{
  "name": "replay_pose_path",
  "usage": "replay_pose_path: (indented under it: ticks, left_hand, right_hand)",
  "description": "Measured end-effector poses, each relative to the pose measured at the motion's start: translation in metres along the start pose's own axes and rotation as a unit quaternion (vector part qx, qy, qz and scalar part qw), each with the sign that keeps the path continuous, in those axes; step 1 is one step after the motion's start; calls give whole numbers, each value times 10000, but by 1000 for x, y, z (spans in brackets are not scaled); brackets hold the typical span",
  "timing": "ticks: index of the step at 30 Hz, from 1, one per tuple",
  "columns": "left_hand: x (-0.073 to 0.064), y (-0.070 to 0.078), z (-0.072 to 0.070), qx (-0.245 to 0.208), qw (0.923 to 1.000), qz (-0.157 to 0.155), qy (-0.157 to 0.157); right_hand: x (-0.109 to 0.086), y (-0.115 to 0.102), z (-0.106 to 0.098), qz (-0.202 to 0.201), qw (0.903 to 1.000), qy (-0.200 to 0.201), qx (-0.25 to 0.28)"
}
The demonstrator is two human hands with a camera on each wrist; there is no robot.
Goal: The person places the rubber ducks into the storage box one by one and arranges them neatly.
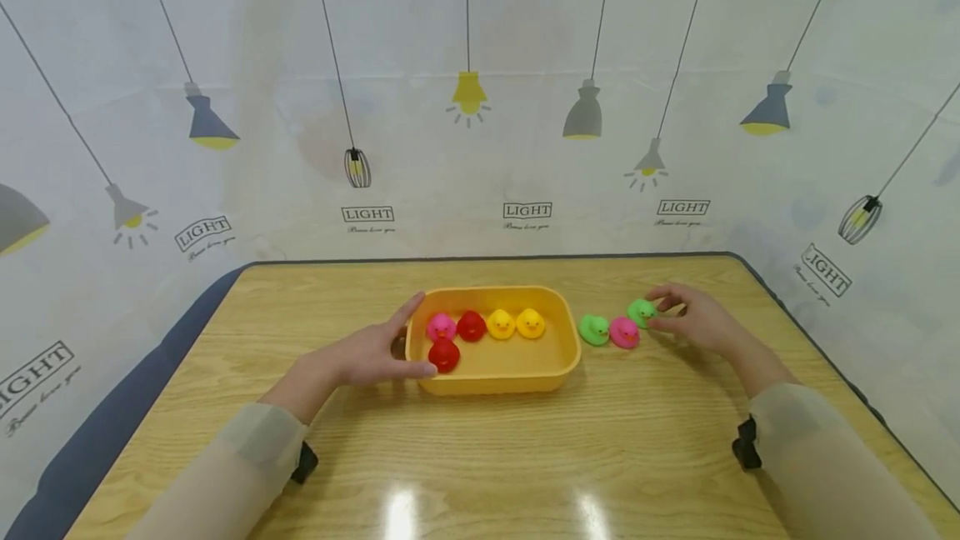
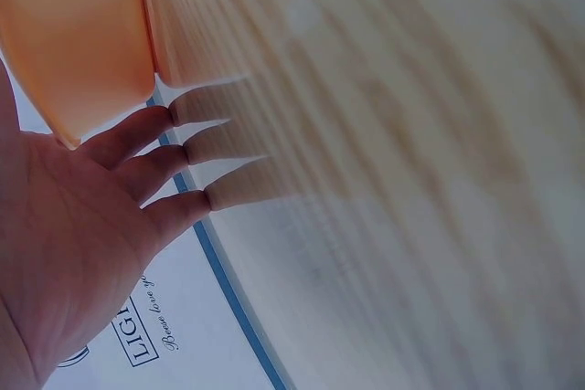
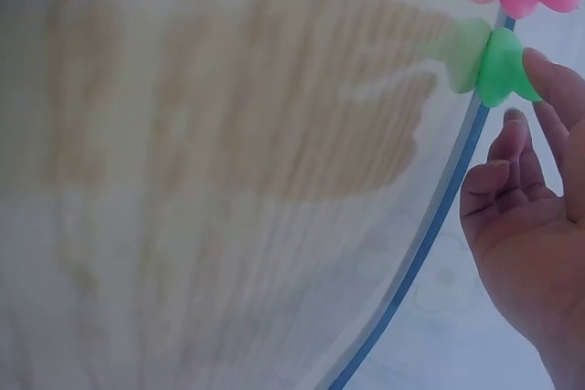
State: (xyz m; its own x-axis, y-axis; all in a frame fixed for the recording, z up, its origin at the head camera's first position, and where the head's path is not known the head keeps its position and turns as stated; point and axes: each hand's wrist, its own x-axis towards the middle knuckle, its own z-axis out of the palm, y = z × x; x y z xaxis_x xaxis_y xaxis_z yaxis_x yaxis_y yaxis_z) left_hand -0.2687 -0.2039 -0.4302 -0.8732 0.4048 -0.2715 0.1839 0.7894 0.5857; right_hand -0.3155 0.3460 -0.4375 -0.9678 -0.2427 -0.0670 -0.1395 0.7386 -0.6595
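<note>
A yellow plastic basin (image 1: 495,380) stands on the table. My left hand (image 1: 378,351) spans its left end, thumb along the front rim and index finger at the back corner. In the left wrist view the other fingers (image 2: 176,216) reach down to the tabletop, spread and fairly straight. To the basin's right, my right hand (image 1: 693,319) pinches a green rubber duck (image 1: 640,312) between thumb and index finger. The right wrist view shows that green duck (image 3: 499,70) low at the tabletop, the remaining fingers loosely bent beside it.
Inside the basin sit a pink duck (image 1: 441,327), two red ducks (image 1: 472,325) and two yellow ducks (image 1: 501,324). Another green duck (image 1: 594,329) and a pink duck (image 1: 624,332) stand between basin and right hand. A printed cloth (image 1: 480,173) rises behind the wooden table (image 1: 495,457).
</note>
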Motion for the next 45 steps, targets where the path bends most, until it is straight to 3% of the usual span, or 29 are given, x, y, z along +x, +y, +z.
replay_pose_path:
  ticks: [10,15,28,37,45]
  left_hand:
    - [1,-3,1,22,10000,-3,44]
    - [1,-3,0,23,10000,58,17]
    - [0,0,0,17,10000,54,44]
    - [-1,-2,-1,8,9999,90,45]
    - [-1,-2,-1,6,9999,118,48]
  right_hand:
    - [2,0,2,34,9999,6,-145]
    - [0,-4,-3,-10,9989,212,-418]
    - [-18,-45,-14,-286,9976,535,-333]
    - [-21,-85,9,-996,9936,523,-108]
    - [-16,-116,42,-1445,9889,248,221]
